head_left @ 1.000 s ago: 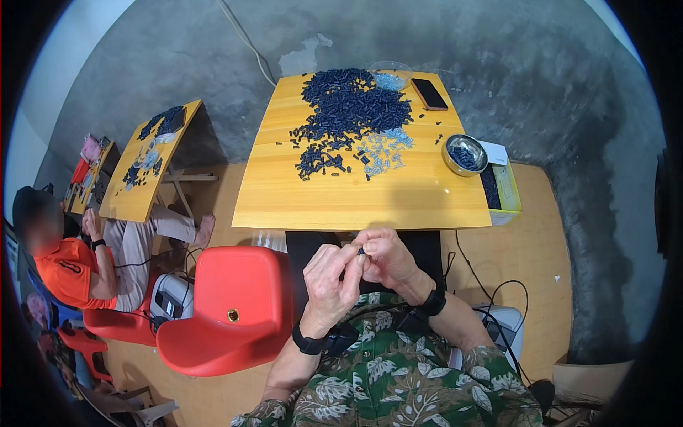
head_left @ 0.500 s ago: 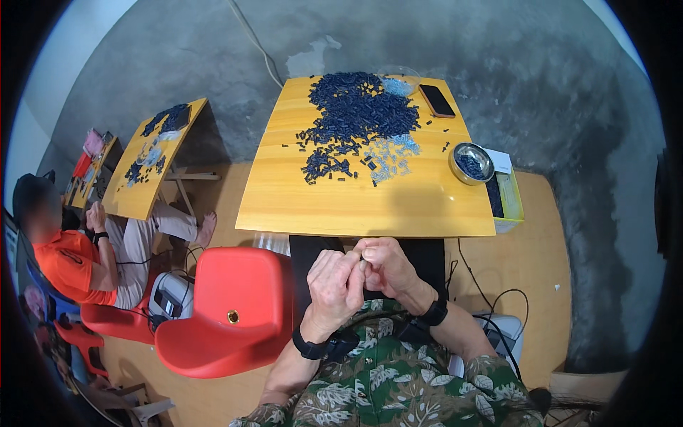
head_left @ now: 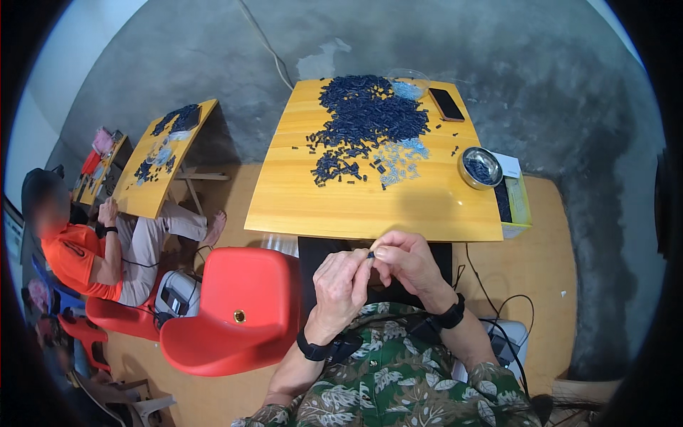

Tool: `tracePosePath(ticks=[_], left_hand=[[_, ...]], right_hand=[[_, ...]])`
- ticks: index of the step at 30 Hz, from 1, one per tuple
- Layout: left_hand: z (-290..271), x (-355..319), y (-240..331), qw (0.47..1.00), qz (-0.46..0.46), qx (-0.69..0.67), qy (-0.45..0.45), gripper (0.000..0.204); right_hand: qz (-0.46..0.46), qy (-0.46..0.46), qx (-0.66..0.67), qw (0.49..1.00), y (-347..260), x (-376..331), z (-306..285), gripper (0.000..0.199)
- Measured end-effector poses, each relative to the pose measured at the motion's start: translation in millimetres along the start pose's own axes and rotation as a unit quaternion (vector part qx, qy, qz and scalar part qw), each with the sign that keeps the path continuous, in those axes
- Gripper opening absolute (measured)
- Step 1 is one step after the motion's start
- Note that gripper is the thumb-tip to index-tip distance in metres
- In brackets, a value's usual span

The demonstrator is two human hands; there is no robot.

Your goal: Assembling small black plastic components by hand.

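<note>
In front of my body, just off the table's near edge, both hands meet at the fingertips. My left hand (head_left: pixel 340 282) is closed and pinches a small black plastic piece (head_left: pixel 371 255). The thumb and forefinger of my right hand (head_left: pixel 409 265) press on that same piece from the other side. Whether anything else sits between the fingers is too small to see. On the wooden table (head_left: pixel 284 206) beyond lies a large heap of small black pieces (head_left: pixel 377 114). Small clear pieces (head_left: pixel 400 162) are spread at the heap's near right side.
A metal bowl (head_left: pixel 466 173) with dark pieces stands at the table's right edge, next to a yellow box (head_left: pixel 523 203). A phone (head_left: pixel 447 104) and a clear bowl (head_left: pixel 420 78) lie farther back. Left are a red chair (head_left: pixel 249 285) and a seated person (head_left: pixel 85 252) at another table.
The whole view has shifted slightly. My right hand has opened out a little from the left, and the black piece between the fingertips now shows more plainly.
</note>
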State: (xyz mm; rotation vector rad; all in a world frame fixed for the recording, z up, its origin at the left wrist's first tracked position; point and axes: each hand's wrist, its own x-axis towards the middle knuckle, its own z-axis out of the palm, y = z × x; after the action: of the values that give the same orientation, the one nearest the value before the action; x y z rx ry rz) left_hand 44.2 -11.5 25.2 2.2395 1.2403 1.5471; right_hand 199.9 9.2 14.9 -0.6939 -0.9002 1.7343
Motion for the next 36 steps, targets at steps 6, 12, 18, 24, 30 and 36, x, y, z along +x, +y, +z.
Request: tracePosePath(ticks=[6,12,18,24,30,36], left_hand=[[-3,1,0,1.000,-0.026,-0.001,0.002,0.016],[-3,2,2,1.000,-0.028,-0.003,0.007,0.017],[-3,1,-1,1.000,-0.011,-0.011,0.023,0.018],[-8,2,4,0.992,-0.114,-0.060,-0.006,0.014],[-10,2,7,0.978,-0.179,-0.105,-0.017,0.012],[-8,0,9,0.980,-0.165,-0.110,0.003,0.012]], right_hand=[[-0.075,0.016,-0.169,0.983,-11,-6,3,0.016],[-0.049,0.022,-0.205,0.977,-19,-6,3,0.017],[-0.021,0.048,-0.189,0.981,-20,-9,8,0.015],[-0.060,0.006,-0.191,0.980,-18,-7,4,0.013],[-0.125,-0.036,-0.195,0.972,-18,-5,2,0.017],[-0.062,-0.007,-0.114,0.992,-17,-3,-3,0.015]])
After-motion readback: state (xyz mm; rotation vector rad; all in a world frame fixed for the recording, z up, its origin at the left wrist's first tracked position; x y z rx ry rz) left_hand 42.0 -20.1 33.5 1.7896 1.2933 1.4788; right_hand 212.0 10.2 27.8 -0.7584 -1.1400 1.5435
